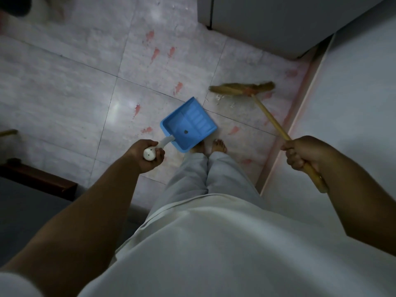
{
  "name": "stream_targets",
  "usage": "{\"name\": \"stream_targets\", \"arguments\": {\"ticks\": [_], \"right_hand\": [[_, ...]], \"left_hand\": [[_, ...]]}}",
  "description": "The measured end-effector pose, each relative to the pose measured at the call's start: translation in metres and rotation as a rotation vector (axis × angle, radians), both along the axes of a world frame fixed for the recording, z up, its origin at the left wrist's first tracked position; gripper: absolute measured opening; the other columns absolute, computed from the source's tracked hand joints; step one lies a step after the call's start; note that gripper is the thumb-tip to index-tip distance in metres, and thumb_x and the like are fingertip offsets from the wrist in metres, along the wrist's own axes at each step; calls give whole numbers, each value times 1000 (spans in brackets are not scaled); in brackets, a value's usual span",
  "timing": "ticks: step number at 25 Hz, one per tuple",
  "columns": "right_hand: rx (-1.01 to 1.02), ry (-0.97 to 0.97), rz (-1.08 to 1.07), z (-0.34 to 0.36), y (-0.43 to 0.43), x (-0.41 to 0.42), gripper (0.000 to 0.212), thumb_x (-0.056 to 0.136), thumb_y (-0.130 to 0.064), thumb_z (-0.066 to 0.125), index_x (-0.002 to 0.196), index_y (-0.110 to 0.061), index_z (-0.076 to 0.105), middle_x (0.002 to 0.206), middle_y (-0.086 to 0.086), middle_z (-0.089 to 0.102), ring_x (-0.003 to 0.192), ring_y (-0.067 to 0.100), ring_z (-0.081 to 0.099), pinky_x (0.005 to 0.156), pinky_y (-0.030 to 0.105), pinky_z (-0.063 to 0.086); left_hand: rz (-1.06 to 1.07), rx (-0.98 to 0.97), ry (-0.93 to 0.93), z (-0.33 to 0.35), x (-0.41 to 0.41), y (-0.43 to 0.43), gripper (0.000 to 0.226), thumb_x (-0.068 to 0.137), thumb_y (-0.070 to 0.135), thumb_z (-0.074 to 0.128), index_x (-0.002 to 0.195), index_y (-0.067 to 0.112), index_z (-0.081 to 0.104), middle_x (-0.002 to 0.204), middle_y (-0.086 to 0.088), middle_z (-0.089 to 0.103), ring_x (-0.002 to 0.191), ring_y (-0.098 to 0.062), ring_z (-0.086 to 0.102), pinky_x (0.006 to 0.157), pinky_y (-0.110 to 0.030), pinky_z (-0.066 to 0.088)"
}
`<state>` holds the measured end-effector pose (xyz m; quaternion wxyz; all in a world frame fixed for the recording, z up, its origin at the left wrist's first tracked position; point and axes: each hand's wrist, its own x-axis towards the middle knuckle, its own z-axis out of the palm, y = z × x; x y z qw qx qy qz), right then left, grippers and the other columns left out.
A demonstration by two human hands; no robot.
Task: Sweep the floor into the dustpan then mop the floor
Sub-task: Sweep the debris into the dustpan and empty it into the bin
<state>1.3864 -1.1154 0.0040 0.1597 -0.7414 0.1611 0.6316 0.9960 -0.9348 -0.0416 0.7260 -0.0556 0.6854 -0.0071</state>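
Fingers [294, 156] of right hand [304, 153] wrapped tight round broom handle [271, 120]; fingers [159, 153] of left hand [147, 154] curled shut round white dustpan handle [164, 143], rounded butt end poking out of the fist.

Count: 1 dustpan [188, 124], 1 broom, 2 hands, 2 bare feet [218, 145] on tile floor [75, 86]. Second straw-coloured tip [8, 132] at left edge, can't tell what it is.

Pose: both arms extended forward and down. Left forearm runs in from lower left, fist knuckles-up. Right forearm in from right edge, fist gripping near the top of the stick, short stub of it sticking out behind.

Orientation: dustpan blue, held just ahead of the feet, tray face visible to camera, mouth pointing away and slightly right; long axis from fist up-right. Contact with floor: can't tell. One small dark bit in tray. Broom stick diagonal from right hand up-left to broom head [242, 88]; head lies crosswise, left-right, near pink skirting [300, 108] and grey cabinet [278, 22]. Few pale scraps [218, 98] just below bristles, between head and pan mouth. Reddish smears across tiles.
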Motion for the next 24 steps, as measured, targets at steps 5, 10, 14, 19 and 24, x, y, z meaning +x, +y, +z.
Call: {"name": "stream_targets", "arguments": {"ticks": [5, 10, 14, 19, 24], "right_hand": [[72, 39, -268, 4, -12, 1, 15, 98, -11, 40, 84, -10, 47, 43, -5, 36, 30, 4, 29, 27, 14, 22], [127, 155, -613, -12, -1, -2, 25, 101, -19, 36, 81, -10, 47, 44, -6, 36, 30, 4, 31, 28, 14, 24], [125, 197, -694, -22, 6, -23, 26, 102, -18, 34, 79, -9, 45, 42, -6, 34, 29, 4, 29, 29, 13, 22], [70, 352, -654, -9, -6, -74, 27, 102, -18, 33, 81, -7, 46, 41, -5, 33, 26, 5, 28, 24, 14, 21], [48, 505, -617, 25, -42, -88, 27, 100, -19, 35, 83, -5, 52, 43, -4, 36, 26, 5, 30, 22, 14, 21]], "left_hand": [[-55, 15, 10, -7, 10, 15, 50, 95, 17, 45, 140, 0, 31, 76, -12, 47, 45, -14, 53, 40, -21, 48], [-94, 31, 38, -15, 20, 28, 50, 95, 17, 47, 139, -1, 32, 79, -13, 48, 60, -12, 51, 41, -20, 49], [-91, 30, 55, -18, 21, 33, 50, 95, 17, 49, 139, -1, 31, 81, -13, 48, 62, -11, 51, 41, -21, 49], [-73, 21, 52, -23, 18, 32, 50, 96, 18, 47, 139, -2, 32, 82, -13, 47, 63, -11, 51, 40, -21, 49], [-39, 4, 53, -31, 11, 29, 49, 94, 17, 51, 137, 2, 35, 86, -14, 50, 60, -13, 53, 42, -22, 50]]}}
